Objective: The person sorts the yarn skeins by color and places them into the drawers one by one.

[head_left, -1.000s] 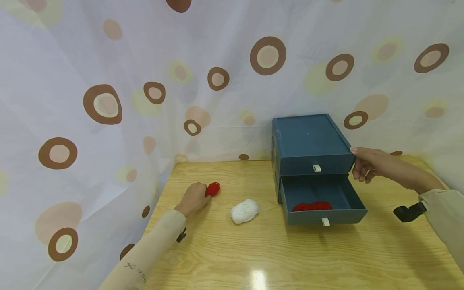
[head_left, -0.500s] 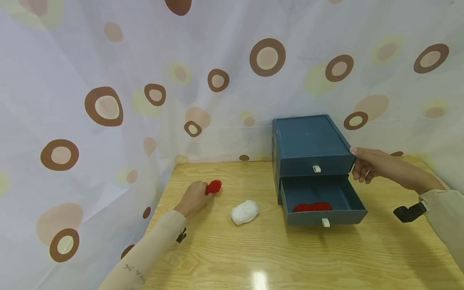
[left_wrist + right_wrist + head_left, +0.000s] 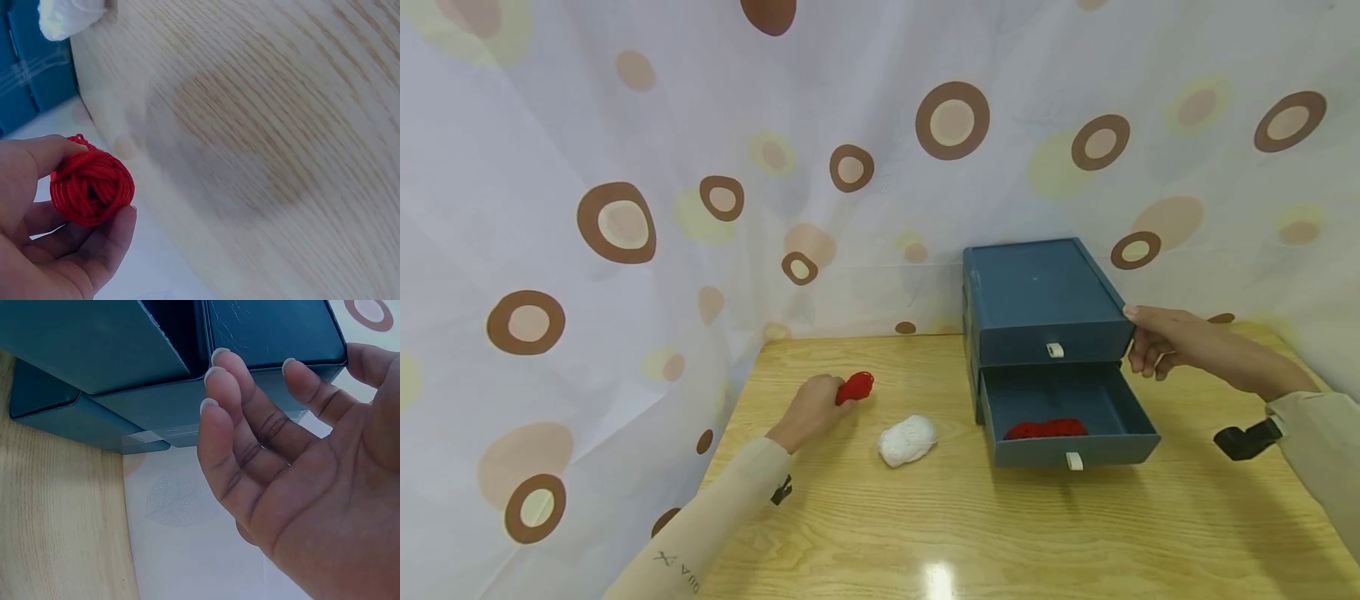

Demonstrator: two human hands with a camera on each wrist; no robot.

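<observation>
My left hand (image 3: 811,408) grips a ball of red yarn (image 3: 94,187) between thumb and fingers, above the wooden table in the left wrist view. To its right lies a white ball of yarn (image 3: 907,441). My right hand (image 3: 1172,342) rests its thumb on the right front corner of a blue drawer cabinet (image 3: 1045,283). Loosely bent, the other right fingers (image 3: 219,434) stay beside the cabinet's side wall. Under the closed top drawer (image 3: 1022,342), another drawer (image 3: 1037,451) is pulled out. Red yarn (image 3: 1047,428) lies inside it near the front.
White pull tabs stick out from the drawer fronts, one on the upper drawer and one on the pulled-out drawer. A patterned curtain (image 3: 880,225) hangs behind and to the left of the wooden table (image 3: 880,533).
My left hand has moved right and slightly up with the red yarn ball. My right hand, the cabinet and the white yarn have stayed in place.
</observation>
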